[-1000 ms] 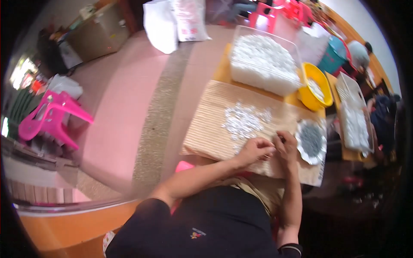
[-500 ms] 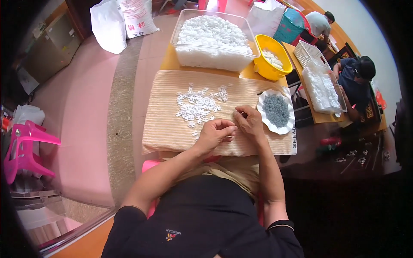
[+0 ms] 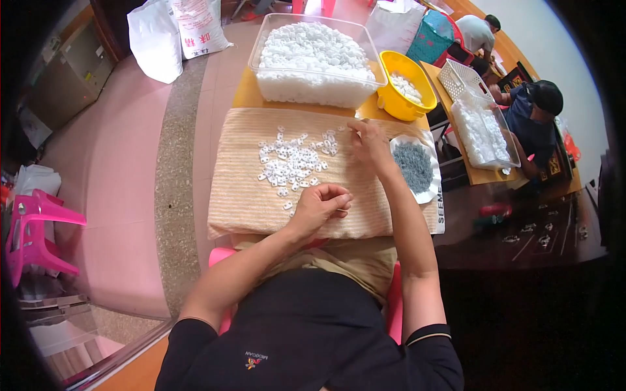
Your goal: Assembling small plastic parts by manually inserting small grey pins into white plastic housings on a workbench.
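So the biggest thing here is a yellowish wooden table [image 3: 242, 98], mostly covered by a tan striped cloth [image 3: 365, 212]. Behind the cloth there's a big clear tub [image 3: 313, 98] heaped with white bits, and just right of that a yellow basin [image 3: 391, 105] with some more white stuff inside. Over on the cloth's right side is a wavy-edged white plate [image 3: 428, 197]. Left hand [image 3: 321, 210] is curled up narrow near the front of the cloth, thumb close to the fingers; can't tell if there's anything in it. Right hand [image 3: 372, 144] reaches toward the back edge, fingers bent, can't tell what they've got either. Small white pieces [image 3: 287, 161] with dark dots lie in a loose pile left of the right hand. Tiniest of all: grey bits [image 3: 412, 166] filling the plate.
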The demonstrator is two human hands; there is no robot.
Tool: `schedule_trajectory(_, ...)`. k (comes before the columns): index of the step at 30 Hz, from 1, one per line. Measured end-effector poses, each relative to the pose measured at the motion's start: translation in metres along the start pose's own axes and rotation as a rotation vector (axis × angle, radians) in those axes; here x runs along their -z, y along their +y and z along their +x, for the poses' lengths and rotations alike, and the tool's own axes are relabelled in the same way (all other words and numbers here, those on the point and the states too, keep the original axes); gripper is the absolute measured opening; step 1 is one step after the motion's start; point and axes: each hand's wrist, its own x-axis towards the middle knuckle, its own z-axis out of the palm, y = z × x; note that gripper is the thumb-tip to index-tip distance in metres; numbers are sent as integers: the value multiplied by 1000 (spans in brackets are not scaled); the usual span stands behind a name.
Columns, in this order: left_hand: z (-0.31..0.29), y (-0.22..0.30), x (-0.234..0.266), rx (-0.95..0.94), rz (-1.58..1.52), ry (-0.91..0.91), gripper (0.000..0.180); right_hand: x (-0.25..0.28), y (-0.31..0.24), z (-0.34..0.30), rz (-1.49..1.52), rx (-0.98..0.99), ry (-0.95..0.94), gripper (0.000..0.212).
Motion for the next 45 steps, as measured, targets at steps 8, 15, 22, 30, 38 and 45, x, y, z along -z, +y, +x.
schedule_trajectory(8,-2,3,-1,20,2,12,16,-11,-5,20,-105,-8,-161,21)
schedule_trajectory(15,-4,8,-3,41,-56,33,17,-13,0,10,-37,11,-17,16)
schedule_trajectory(22,3,7,6,-54,-257,121,19,11,-41,-64,501,-227,-84,12)
schedule_trajectory(30,1,2,5,-32,-284,38,16,17,-73,-110,539,55,162,12)
schedule_trajectory(38,-3,8,1,10,-240,46,13,28,-75,-124,688,-36,80,12)
schedule_trajectory(45,-4,7,-2,29,-237,34,15,53,-58,-132,539,-86,62,12)
